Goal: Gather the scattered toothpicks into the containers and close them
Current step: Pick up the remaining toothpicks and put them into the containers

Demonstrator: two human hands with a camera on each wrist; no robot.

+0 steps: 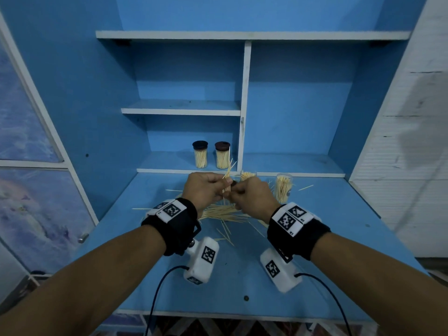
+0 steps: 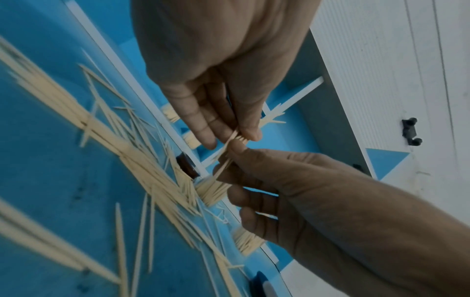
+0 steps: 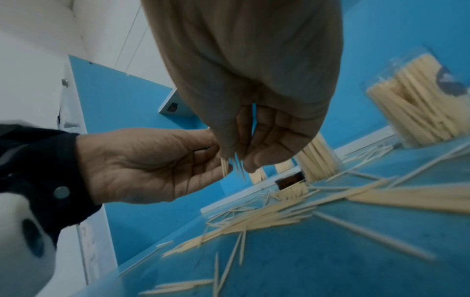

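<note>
Above the scattered toothpicks (image 1: 225, 214), left hand (image 1: 202, 189) and right hand (image 1: 253, 197) meet, both pinching one small toothpick bundle (image 1: 227, 183).

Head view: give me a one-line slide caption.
Both hands, left hand and right hand, pinch a bundle of pale wooden toothpicks above the scattered pile of toothpicks on the blue desk.

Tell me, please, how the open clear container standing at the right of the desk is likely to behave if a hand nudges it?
The open container would probably tip easily: it is tall, narrow and looks like thin clear plastic. Having no lid, it would likely spill its toothpicks, which lean loosely inside. It probably slides readily too, on the smooth blue desk.
</note>
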